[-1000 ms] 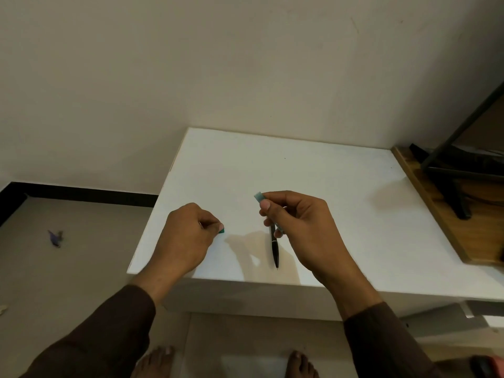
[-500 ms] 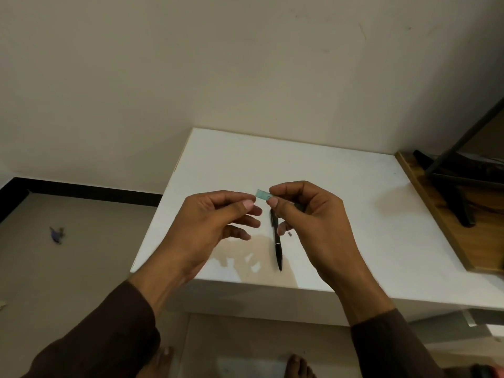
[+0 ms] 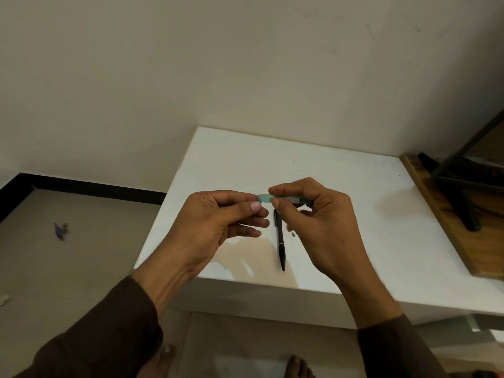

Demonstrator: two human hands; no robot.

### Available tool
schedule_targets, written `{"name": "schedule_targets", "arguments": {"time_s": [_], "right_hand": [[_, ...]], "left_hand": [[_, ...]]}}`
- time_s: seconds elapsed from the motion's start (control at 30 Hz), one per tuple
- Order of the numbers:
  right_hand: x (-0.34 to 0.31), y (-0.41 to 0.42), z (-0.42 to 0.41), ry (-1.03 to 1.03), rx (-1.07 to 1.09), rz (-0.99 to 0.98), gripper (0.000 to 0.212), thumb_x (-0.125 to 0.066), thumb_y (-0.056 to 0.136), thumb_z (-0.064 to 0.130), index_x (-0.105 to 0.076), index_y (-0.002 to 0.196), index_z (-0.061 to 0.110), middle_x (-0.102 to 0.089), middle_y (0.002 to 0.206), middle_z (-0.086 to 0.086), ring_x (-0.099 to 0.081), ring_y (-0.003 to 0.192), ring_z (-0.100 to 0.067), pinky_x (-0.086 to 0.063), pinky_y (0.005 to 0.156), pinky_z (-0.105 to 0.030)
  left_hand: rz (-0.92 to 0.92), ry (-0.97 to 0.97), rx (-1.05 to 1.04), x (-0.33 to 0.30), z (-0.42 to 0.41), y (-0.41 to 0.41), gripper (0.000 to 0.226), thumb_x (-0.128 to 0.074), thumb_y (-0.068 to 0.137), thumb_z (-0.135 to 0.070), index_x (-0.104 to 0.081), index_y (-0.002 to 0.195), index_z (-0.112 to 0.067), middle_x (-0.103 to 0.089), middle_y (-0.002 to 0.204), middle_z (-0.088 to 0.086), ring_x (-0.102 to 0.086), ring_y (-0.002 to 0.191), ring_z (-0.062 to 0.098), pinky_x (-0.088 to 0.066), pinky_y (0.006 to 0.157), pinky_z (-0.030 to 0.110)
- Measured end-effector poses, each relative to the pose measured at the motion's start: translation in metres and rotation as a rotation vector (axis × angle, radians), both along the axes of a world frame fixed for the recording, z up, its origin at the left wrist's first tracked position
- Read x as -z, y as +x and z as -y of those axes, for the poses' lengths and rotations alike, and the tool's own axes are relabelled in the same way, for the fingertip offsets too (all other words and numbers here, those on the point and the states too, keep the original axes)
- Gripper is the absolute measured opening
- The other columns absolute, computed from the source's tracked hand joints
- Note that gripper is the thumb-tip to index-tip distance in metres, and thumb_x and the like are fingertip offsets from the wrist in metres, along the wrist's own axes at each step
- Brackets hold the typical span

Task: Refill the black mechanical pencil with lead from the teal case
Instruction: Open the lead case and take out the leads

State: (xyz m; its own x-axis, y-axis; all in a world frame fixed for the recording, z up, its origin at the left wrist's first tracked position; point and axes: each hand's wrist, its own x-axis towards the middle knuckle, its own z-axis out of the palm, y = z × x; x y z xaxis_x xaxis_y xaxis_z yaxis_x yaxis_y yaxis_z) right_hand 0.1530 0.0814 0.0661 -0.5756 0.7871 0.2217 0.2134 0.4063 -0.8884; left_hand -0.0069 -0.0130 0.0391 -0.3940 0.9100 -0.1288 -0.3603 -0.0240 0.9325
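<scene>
The teal case [image 3: 265, 198] is a small flat translucent box held level above the white table [image 3: 341, 186]. My right hand [image 3: 313, 222] grips its right part between thumb and fingers. My left hand [image 3: 218, 222] pinches its left end with thumb and forefinger. The black mechanical pencil [image 3: 280, 241] lies on the table just below the case, tip pointing toward the near edge, and neither hand touches it. A tiny grey piece [image 3: 293, 234] rests on the table to the right of the pencil.
A wooden board [image 3: 447, 222] with a black metal stand [image 3: 463, 186] adjoins the table's right side. A wall stands behind the table. The floor at left holds a small purple scrap [image 3: 60, 230]. My bare feet show below the table's near edge.
My left hand has lifted off the table's left part and come up to the left end of the case. My right hand has stayed on the case, above the pencil.
</scene>
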Motion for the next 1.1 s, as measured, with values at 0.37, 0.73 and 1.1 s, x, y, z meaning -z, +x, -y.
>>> {"name": "schedule_targets", "arguments": {"time_s": [0.37,0.73,1.1], "right_hand": [[-0.0033,0.0009,-0.0008,0.000,-0.040,0.014,0.018,-0.072,0.092,0.012,-0.078,0.098,0.028,-0.073,0.094,0.007,-0.066,0.080,-0.010,-0.054,0.068,-0.025],[-0.0062,0.0028,-0.0009,0.029,-0.038,0.024,0.020,-0.073,0.091,0.012,-0.078,0.095,0.031,-0.073,0.093,0.010,-0.067,0.088,-0.007,-0.053,0.063,-0.017],[-0.0095,0.0023,0.0029,0.167,-0.043,0.131,0.015,-0.071,0.091,0.015,-0.079,0.100,0.025,-0.070,0.097,0.010,-0.065,0.090,-0.004,-0.048,0.067,-0.008]], "left_hand": [[0.030,-0.007,0.061,-0.0019,0.0001,0.0004,0.027,-0.080,0.070,-0.021,-0.084,0.094,-0.008,-0.081,0.089,0.021,-0.080,0.082,0.034,-0.064,0.069,0.031],[0.034,-0.019,0.045,-0.0027,0.0010,-0.0009,0.024,-0.080,0.071,-0.020,-0.084,0.090,-0.006,-0.081,0.086,0.021,-0.080,0.077,0.033,-0.064,0.067,0.031],[0.047,-0.009,0.086,-0.0001,0.0006,-0.0008,0.025,-0.075,0.079,-0.017,-0.082,0.100,-0.004,-0.081,0.094,0.022,-0.080,0.086,0.034,-0.064,0.073,0.033]]}}
